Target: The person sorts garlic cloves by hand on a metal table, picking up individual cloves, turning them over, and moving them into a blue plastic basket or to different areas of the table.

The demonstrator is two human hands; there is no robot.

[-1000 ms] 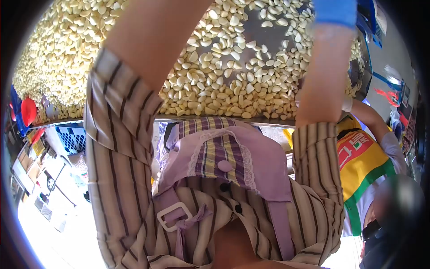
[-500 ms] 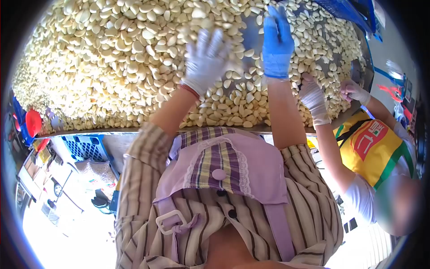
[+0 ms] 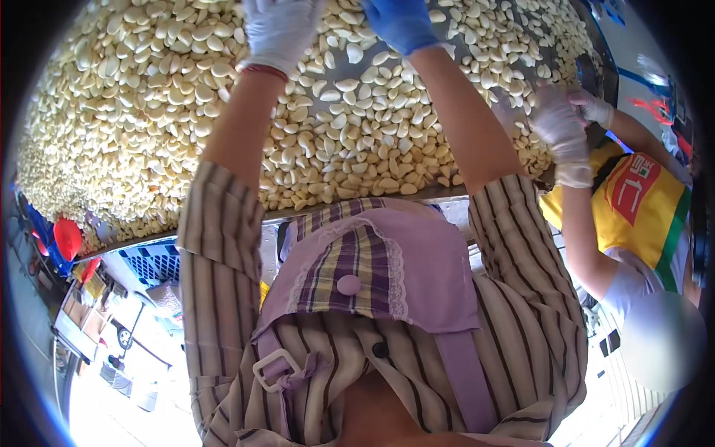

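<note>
Peeled garlic cloves (image 3: 171, 97) cover a metal table (image 3: 328, 112), heaped thickly at left and thinner at the middle and right. At the top edge, my left hand (image 3: 279, 33), in a white glove, is over the cloves by the deep heap. To its right my right hand (image 3: 400, 24), in a blue glove, reaches to the thinly covered part. The frame's top edge cuts off the fingers of both, so what they touch or hold is hidden.
At right a co-worker in a yellow apron (image 3: 633, 194) has white-gloved hands (image 3: 562, 130) at the cloves. A red bowl-like thing (image 3: 67, 238) is at the left end. A blue crate (image 3: 151, 262) stands below the table's near edge.
Both my hands have moved away from my body and to the left, up to the frame's top edge. More bare metal shows mid-table. The co-worker's nearer hand has shifted right.
</note>
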